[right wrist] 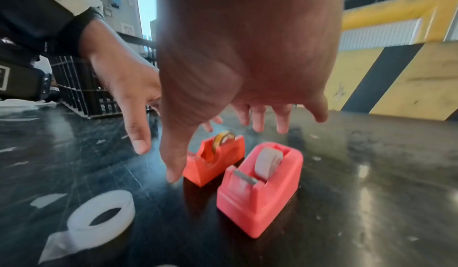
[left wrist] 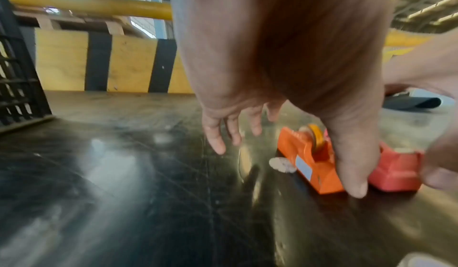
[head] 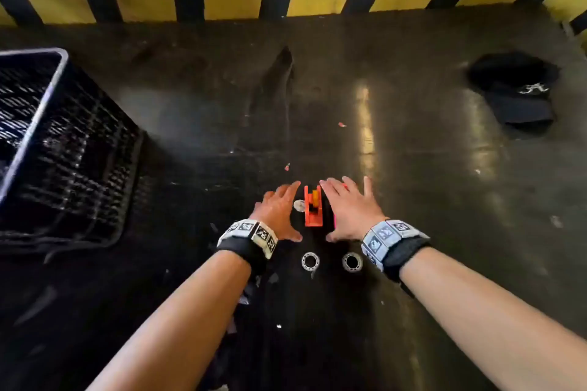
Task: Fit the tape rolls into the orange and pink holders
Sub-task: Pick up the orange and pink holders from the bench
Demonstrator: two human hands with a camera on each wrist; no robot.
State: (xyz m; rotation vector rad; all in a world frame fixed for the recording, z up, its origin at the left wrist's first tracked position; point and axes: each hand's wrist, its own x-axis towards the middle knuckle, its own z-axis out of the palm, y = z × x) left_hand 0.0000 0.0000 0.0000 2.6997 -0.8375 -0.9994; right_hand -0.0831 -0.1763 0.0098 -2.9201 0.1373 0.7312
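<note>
Near the tabletop's (head: 413, 105) front edge, orange holder (right wrist: 213, 159) and pink holder (right wrist: 260, 185) each carried a roll; both hands, left hand (head: 279, 209) and right hand (head: 349, 206), hovered with fingers spread, leaving two spare tape rolls (head: 310, 261) loose, so the fitting looked done.

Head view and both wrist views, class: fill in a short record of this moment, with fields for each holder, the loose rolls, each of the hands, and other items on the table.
orange holder: holds a narrow amber roll, upright
pink holder: holds a white roll, upright
holders: side by side, pink on the person's right
loose rolls: two, flat on the table near the wrists
left hand: open, beside the orange holder
right hand: open, above the pink holder
other items: black crate, dark cap
</note>
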